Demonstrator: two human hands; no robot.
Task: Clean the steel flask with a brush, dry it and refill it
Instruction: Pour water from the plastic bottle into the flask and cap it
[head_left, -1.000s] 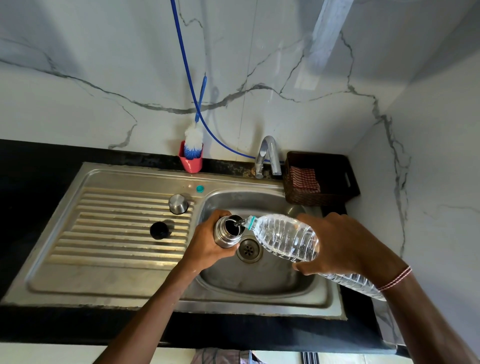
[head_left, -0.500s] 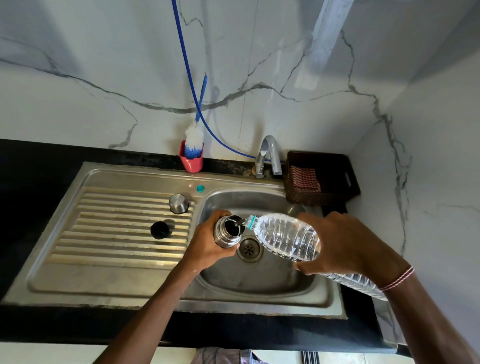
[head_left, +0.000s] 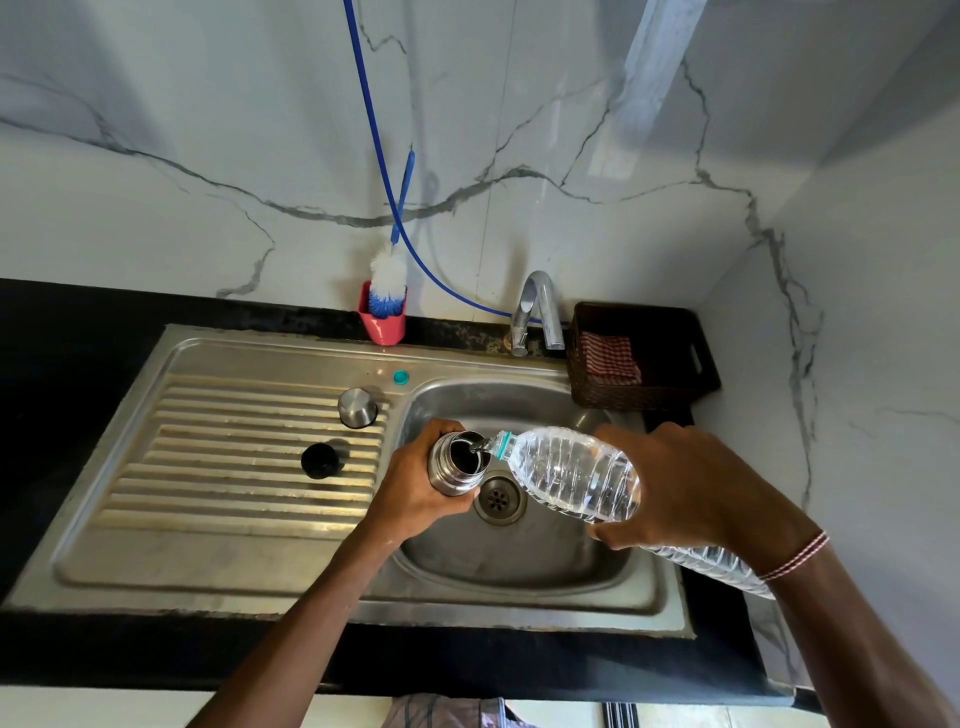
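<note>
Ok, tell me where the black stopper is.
In the head view the black stopper lies on the ribbed draining board, left of the flask, nearer the person than the steel cap.

Black counter (head_left: 78, 332) along the wall; I log the following on it.

- Steel sink (head_left: 260, 345) set into it: ribbed drainboard (head_left: 234, 467) on the left, basin (head_left: 519, 561) on the right with a round drain (head_left: 500, 499).
- On the drainboard:
  - one steel cap (head_left: 357, 408), near the basin edge
  - one black stopper (head_left: 319, 460), nearer me, apart from the cap
  - one small teal cap (head_left: 400, 377) on the flat rim behind
- Behind the sink:
  - pink cup (head_left: 384, 330) holding a brush (head_left: 387, 283)
  - tap (head_left: 537, 312)
  - dark woven basket (head_left: 613, 397) in the right corner, red checked cloth (head_left: 609, 358) inside
</note>
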